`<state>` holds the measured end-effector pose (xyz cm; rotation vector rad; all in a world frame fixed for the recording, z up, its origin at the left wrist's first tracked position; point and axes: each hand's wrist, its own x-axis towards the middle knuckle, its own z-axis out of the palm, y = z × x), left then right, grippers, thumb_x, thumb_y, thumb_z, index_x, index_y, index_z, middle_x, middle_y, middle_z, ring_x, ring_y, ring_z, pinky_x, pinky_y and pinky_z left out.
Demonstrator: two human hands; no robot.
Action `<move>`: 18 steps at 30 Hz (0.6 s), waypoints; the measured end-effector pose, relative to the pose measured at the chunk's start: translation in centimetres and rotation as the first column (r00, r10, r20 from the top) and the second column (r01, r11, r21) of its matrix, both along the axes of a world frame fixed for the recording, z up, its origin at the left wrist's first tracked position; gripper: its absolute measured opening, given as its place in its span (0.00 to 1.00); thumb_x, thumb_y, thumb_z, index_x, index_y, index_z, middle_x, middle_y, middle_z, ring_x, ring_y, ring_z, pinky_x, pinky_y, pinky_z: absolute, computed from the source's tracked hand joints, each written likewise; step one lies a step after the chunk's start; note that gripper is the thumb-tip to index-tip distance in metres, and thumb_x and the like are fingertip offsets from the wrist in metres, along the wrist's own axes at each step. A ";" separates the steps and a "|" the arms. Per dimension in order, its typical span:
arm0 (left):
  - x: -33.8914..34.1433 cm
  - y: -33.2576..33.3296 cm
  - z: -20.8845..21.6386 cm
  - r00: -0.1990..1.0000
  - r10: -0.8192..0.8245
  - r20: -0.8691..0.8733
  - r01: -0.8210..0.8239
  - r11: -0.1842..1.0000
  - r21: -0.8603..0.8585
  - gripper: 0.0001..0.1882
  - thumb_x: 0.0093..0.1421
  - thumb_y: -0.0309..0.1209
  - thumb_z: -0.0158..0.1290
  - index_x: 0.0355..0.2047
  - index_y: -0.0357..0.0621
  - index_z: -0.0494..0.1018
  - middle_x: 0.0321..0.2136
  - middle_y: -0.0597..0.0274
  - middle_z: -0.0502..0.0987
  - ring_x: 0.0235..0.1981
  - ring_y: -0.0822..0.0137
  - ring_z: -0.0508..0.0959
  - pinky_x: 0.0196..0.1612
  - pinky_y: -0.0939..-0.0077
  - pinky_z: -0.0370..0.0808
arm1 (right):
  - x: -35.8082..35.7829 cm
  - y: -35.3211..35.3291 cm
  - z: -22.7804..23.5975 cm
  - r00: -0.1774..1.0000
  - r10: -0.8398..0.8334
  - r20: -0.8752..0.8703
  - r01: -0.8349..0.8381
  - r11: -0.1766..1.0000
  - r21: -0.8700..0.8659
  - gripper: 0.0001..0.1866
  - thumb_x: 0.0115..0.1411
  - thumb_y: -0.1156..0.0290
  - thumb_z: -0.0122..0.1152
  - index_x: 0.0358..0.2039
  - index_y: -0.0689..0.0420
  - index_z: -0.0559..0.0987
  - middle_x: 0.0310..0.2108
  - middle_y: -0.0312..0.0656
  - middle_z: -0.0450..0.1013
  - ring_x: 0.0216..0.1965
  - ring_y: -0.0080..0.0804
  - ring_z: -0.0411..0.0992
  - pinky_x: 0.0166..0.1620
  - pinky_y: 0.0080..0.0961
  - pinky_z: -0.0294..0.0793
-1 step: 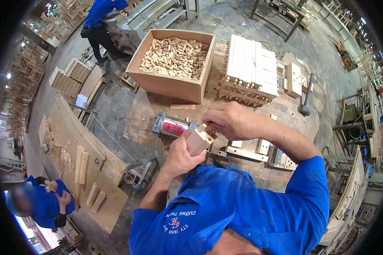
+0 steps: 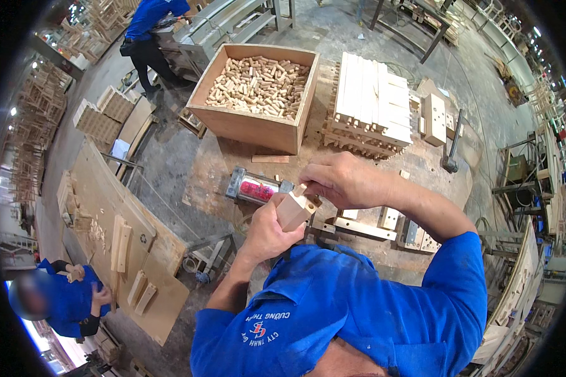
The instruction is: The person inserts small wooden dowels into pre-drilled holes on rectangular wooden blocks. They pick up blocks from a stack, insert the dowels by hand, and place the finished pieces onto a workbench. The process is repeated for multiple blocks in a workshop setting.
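My left hand (image 2: 265, 227) is wrapped round a short pale wooden block (image 2: 292, 212), held tilted in front of my chest. At the block's upper end a small wooden dowel (image 2: 300, 189) sticks out, and a round hole (image 2: 310, 207) shows in the end face. My right hand (image 2: 334, 179) is closed in a pinch right at that end, beside the dowel. Its fingertips are partly hidden, so whatever lies between them cannot be made out. Just beyond my left hand lies a clamp-like metal tool with a clear window and red contents (image 2: 258, 188).
A plywood box (image 2: 251, 135) full of short dowels stands ahead. Right of it is a stack of pale wooden bars (image 2: 372, 97), with a hammer (image 2: 451, 141) farther right. Drilled wooden pieces (image 2: 365, 227) lie near my right forearm. Co-workers in blue (image 2: 75, 301) are at left.
My hands and the block have hardly moved. At lower left, the co-worker's hands have drawn slightly apart.
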<state>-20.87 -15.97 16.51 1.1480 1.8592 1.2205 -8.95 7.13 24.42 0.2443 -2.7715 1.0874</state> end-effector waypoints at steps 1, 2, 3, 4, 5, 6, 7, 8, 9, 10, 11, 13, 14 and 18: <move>0.0 0.0 0.0 1.000 0.001 -0.016 -0.001 1.000 -0.017 0.31 0.54 0.33 0.72 0.56 0.37 0.74 0.43 0.44 0.85 0.45 0.48 0.87 0.50 0.57 0.83 | -0.1 -0.1 -0.1 1.000 -0.006 0.015 0.006 1.000 0.008 0.08 0.65 0.74 0.68 0.41 0.62 0.78 0.34 0.53 0.79 0.38 0.59 0.81 0.40 0.51 0.80; -0.1 0.1 0.1 0.999 0.002 -0.033 -0.003 0.999 -0.034 0.31 0.54 0.33 0.72 0.56 0.37 0.74 0.43 0.44 0.85 0.45 0.48 0.87 0.50 0.57 0.83 | -0.1 0.1 0.0 1.000 0.008 0.007 -0.008 1.000 0.005 0.08 0.65 0.74 0.67 0.42 0.62 0.78 0.33 0.54 0.78 0.38 0.59 0.81 0.40 0.52 0.79; -0.2 0.1 0.1 0.999 0.000 -0.048 -0.003 0.999 -0.050 0.31 0.54 0.33 0.72 0.56 0.37 0.74 0.43 0.44 0.85 0.45 0.48 0.87 0.50 0.57 0.82 | -0.2 0.1 -0.2 1.000 0.004 0.001 -0.004 1.000 0.005 0.09 0.65 0.74 0.68 0.43 0.61 0.79 0.33 0.53 0.79 0.37 0.58 0.81 0.40 0.50 0.80; -0.3 0.1 0.0 0.999 0.007 -0.054 -0.009 0.999 -0.048 0.31 0.54 0.34 0.72 0.57 0.37 0.74 0.43 0.44 0.85 0.45 0.48 0.87 0.51 0.57 0.82 | -0.2 0.1 -0.6 1.000 0.001 -0.005 -0.001 1.000 0.004 0.09 0.65 0.75 0.69 0.44 0.61 0.80 0.33 0.52 0.79 0.37 0.57 0.81 0.39 0.48 0.80; -0.3 0.1 -0.2 0.998 0.014 -0.061 -0.017 0.999 -0.046 0.32 0.54 0.34 0.72 0.57 0.37 0.74 0.43 0.43 0.85 0.46 0.49 0.87 0.51 0.57 0.82 | -0.3 0.2 -0.8 1.000 -0.001 -0.011 0.001 1.000 0.003 0.09 0.65 0.75 0.70 0.44 0.61 0.80 0.33 0.51 0.79 0.37 0.56 0.81 0.39 0.46 0.80; -0.5 0.1 -0.4 0.997 0.025 -0.067 -0.028 0.999 -0.041 0.32 0.54 0.34 0.72 0.57 0.37 0.74 0.43 0.43 0.85 0.46 0.49 0.87 0.51 0.57 0.82 | -0.7 0.4 -0.6 1.000 0.016 0.011 -0.016 0.999 -0.030 0.09 0.66 0.74 0.70 0.45 0.61 0.81 0.34 0.50 0.80 0.37 0.53 0.81 0.40 0.44 0.81; -0.8 0.0 -0.4 0.998 0.029 -0.047 -0.030 0.999 -0.038 0.32 0.54 0.34 0.72 0.57 0.37 0.74 0.44 0.43 0.85 0.47 0.49 0.87 0.51 0.57 0.82 | -1.1 0.7 -0.3 0.999 0.036 0.032 -0.034 0.997 -0.063 0.10 0.66 0.73 0.71 0.45 0.61 0.82 0.35 0.49 0.81 0.37 0.51 0.81 0.41 0.42 0.81; -1.2 -0.2 -0.4 0.999 0.034 -0.026 -0.035 0.999 -0.034 0.32 0.54 0.34 0.72 0.57 0.37 0.74 0.44 0.43 0.85 0.47 0.49 0.87 0.51 0.57 0.82 | -1.7 1.1 -0.1 0.997 0.060 0.054 -0.054 0.994 -0.096 0.10 0.67 0.72 0.71 0.46 0.61 0.82 0.36 0.49 0.82 0.37 0.48 0.82 0.41 0.40 0.82; -1.7 -0.2 -0.6 0.999 0.036 -0.004 -0.036 0.999 -0.027 0.32 0.54 0.34 0.72 0.57 0.36 0.74 0.44 0.42 0.85 0.47 0.49 0.87 0.51 0.57 0.82 | -2.3 1.9 -0.1 0.996 0.059 0.069 -0.049 0.989 -0.142 0.10 0.68 0.72 0.71 0.47 0.62 0.83 0.37 0.48 0.83 0.37 0.45 0.82 0.42 0.39 0.82; -2.0 -0.2 -0.6 0.998 0.070 -0.006 -0.070 0.997 -0.015 0.32 0.54 0.34 0.72 0.57 0.36 0.74 0.44 0.42 0.85 0.47 0.49 0.87 0.51 0.57 0.83 | -3.0 3.1 0.0 0.995 0.059 0.077 -0.044 0.981 -0.187 0.11 0.68 0.71 0.71 0.47 0.62 0.84 0.38 0.47 0.84 0.38 0.41 0.82 0.43 0.37 0.82; -2.3 -0.3 -0.7 0.994 0.107 -0.006 -0.107 0.994 -0.004 0.31 0.54 0.34 0.72 0.56 0.36 0.74 0.44 0.43 0.85 0.47 0.49 0.88 0.51 0.57 0.83 | -4.2 4.3 0.1 0.994 0.062 0.086 -0.041 0.972 -0.233 0.11 0.69 0.70 0.71 0.48 0.62 0.84 0.39 0.46 0.85 0.39 0.38 0.82 0.44 0.35 0.82; -2.7 -0.9 -1.2 0.985 0.172 -0.019 -0.173 0.985 -0.020 0.31 0.54 0.34 0.72 0.56 0.36 0.75 0.44 0.43 0.86 0.46 0.50 0.88 0.51 0.57 0.83 | -8.0 6.9 -0.7 0.972 -0.184 0.146 0.196 0.978 -0.067 0.12 0.70 0.68 0.70 0.50 0.60 0.85 0.41 0.47 0.85 0.41 0.35 0.83 0.46 0.33 0.82; -2.9 -1.3 -1.9 0.980 0.199 -0.028 -0.200 0.979 -0.030 0.31 0.54 0.34 0.72 0.56 0.36 0.75 0.43 0.44 0.86 0.46 0.50 0.88 0.51 0.57 0.83 | -10.3 7.6 -1.5 0.955 -0.292 0.052 0.288 0.955 0.073 0.10 0.69 0.66 0.67 0.45 0.59 0.86 0.41 0.50 0.85 0.43 0.49 0.85 0.48 0.41 0.82; -3.2 -1.8 -2.4 0.972 0.234 -0.035 -0.235 0.972 -0.021 0.32 0.54 0.35 0.73 0.56 0.36 0.76 0.44 0.43 0.86 0.45 0.51 0.88 0.50 0.58 0.84 | -18.3 11.7 -5.4 0.929 -0.364 0.064 0.270 0.787 0.554 0.09 0.65 0.69 0.66 0.42 0.58 0.87 0.43 0.50 0.85 0.47 0.50 0.84 0.49 0.46 0.83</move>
